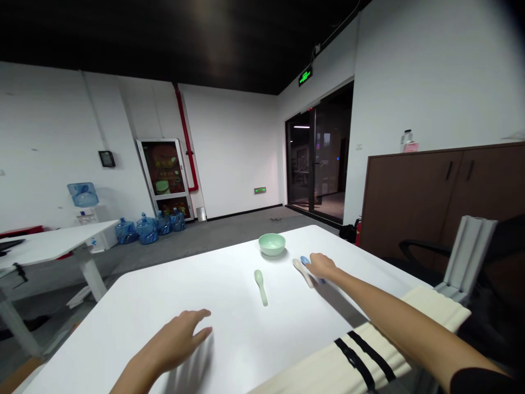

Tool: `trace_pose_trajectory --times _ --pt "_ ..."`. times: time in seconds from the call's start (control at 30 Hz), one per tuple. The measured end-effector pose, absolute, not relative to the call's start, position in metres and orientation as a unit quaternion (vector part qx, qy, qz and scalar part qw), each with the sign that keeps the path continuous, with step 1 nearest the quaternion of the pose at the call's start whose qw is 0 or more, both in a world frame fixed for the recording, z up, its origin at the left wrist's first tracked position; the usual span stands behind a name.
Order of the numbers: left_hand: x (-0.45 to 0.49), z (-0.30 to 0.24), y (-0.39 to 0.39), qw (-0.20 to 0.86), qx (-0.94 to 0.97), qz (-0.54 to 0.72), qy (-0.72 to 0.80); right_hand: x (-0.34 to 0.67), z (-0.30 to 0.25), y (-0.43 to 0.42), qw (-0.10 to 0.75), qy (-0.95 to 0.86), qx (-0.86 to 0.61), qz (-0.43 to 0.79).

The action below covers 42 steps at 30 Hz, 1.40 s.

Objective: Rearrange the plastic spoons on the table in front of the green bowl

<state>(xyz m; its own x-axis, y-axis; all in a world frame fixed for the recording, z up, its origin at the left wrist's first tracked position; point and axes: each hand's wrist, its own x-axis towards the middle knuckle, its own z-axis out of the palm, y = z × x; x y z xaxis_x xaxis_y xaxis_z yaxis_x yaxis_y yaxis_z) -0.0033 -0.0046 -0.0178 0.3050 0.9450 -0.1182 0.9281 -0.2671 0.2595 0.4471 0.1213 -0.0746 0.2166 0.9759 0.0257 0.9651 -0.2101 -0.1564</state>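
My right hand (322, 265) reaches over the white table with its fingers closed on a blue spoon (304, 260). The hand covers the middle of that spoon; only its bowl and a bit of the handle show. Just left of it lies a cream-white spoon (303, 273). A light green spoon (261, 287) lies farther left, near the table's middle. Beyond the spoons stands a light green bowl (272, 245). My left hand (178, 336) hovers at the near left over the table, thumb and fingers apart, with nothing in it.
A cream-coloured padded strip with black straps (353, 355) runs along the near right edge of the white table (229, 323). Next to it rises a grey metal post (467, 254). A brown cabinet (410, 202) stands on the right, and blue water jugs (146, 229) at the back left.
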Motion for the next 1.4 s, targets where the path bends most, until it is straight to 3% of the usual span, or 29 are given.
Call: trace_pose_trajectory --times 0.77,1.17,1.4 --pt "-0.005 -0.020 -0.003 0.146 0.792 0.025 0.593 0.461 -0.097 0.135 0.030 -0.626 -0.778 0.042" --pt "-0.003 -0.016 -0.005 0.145 0.792 0.024 0.593 0.434 -0.066 0.131 0.122 -0.622 -0.771 0.063" --pt "-0.004 -0.015 -0.007 0.142 0.792 0.030 0.593 0.381 -0.056 0.130 0.093 -0.680 -0.719 0.112"
